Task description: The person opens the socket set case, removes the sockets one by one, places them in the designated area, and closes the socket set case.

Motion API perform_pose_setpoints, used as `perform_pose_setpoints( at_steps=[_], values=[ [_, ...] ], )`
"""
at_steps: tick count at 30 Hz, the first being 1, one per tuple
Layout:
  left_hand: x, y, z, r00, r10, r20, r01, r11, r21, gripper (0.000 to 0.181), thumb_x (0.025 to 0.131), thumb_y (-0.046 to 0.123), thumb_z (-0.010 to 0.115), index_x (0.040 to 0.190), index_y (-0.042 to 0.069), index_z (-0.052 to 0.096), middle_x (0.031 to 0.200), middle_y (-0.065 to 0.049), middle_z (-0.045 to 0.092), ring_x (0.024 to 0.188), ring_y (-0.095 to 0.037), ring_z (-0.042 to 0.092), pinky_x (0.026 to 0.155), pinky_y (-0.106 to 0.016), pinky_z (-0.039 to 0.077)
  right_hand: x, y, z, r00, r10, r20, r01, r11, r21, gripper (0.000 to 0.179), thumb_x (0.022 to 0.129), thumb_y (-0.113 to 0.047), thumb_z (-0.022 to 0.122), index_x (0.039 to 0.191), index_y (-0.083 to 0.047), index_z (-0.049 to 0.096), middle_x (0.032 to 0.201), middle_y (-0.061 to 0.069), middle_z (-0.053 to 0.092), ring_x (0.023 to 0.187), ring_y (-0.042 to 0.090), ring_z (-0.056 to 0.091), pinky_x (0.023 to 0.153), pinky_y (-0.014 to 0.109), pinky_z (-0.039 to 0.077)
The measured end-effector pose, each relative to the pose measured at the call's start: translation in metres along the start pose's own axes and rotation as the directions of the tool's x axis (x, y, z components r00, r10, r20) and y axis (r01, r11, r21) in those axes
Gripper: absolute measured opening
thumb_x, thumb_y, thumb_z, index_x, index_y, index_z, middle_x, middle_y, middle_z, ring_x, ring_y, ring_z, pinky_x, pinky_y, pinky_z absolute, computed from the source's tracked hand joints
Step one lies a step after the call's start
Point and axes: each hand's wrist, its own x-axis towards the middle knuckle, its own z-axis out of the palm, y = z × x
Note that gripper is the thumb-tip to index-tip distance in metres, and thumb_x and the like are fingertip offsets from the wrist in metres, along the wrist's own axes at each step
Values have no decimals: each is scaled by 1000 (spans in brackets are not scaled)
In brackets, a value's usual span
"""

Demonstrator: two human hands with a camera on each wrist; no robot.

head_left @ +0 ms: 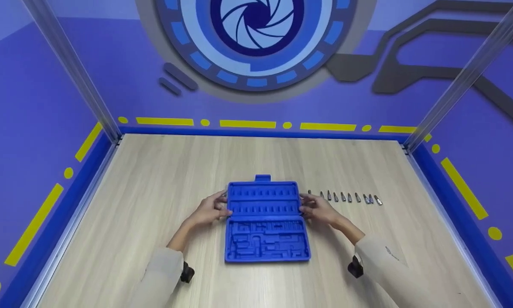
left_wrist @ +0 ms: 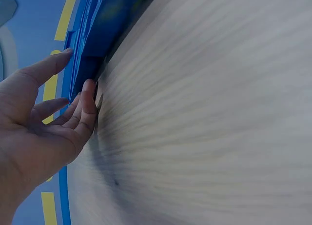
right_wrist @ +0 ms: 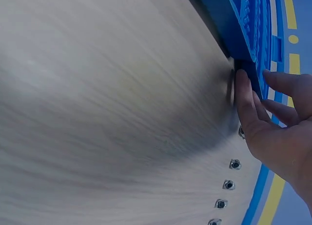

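A blue plastic tool case (head_left: 265, 219) lies unfolded on the table, its moulded slots facing up and its latch tab at the far edge. My left hand (head_left: 207, 209) grips the left side of the far half, thumb at the rim and fingers at its underside. On the opposite side my right hand (head_left: 322, 209) holds the same half in a like manner. The left wrist view shows the left thumb against the case edge (left_wrist: 90, 44). In the right wrist view, fingers reach beneath the case (right_wrist: 241, 34). No loose pieces are visible in the slots.
A row of small metal screwdriver bits (head_left: 343, 196) stands to the right of the case, partly behind the right hand. The wooden table (head_left: 162, 162) is bounded by blue printed panels (head_left: 111, 72) and metal corner posts (head_left: 74, 72).
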Motion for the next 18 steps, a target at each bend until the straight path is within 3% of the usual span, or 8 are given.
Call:
perform_pose_setpoints(
  at_steps=[7, 10, 13, 18],
  values=[
    [2, 0, 1, 998, -59, 36, 61, 996, -60, 83, 87, -6, 69, 158, -8, 25, 137, -28, 53, 81, -7, 58, 67, -20, 53, 5, 4, -3, 999, 18, 30, -18, 1000, 18, 59, 98, 3, 59, 149, 18, 33, 127, 37, 58, 109, 36, 67, 90, 43, 62],
    [4, 3, 2, 998, -49, 37, 52, 996, -77, 84, 85, -12, 66, 157, -10, 24, 132, -28, 53, 84, -11, 57, 68, -20, 51, 7, 2, -4, 1000, 21, 20, -21, 1000, 17, 58, 97, 5, 59, 149, 17, 36, 125, 36, 58, 105, 33, 67, 84, 37, 63],
    [6, 6, 4, 999, -32, 7, 33, 997, -73, 87, 81, -16, 67, 157, -11, 24, 125, -26, 53, 86, -15, 55, 69, -18, 49, 8, 0, -4, 1000, 14, -12, -14, 1000, 11, 59, 95, 7, 60, 149, 15, 37, 125, 35, 58, 106, 35, 66, 83, 35, 60],
    [8, 12, 9, 994, 14, -105, -14, 1000, 1, 95, 71, -23, 70, 156, -7, 31, 117, -21, 50, 89, -25, 55, 69, -14, 47, 10, -6, 2, 994, -7, -106, 10, 1000, 25, 62, 89, 14, 59, 148, 11, 41, 125, 33, 57, 114, 42, 62, 92, 42, 59]
  ],
)
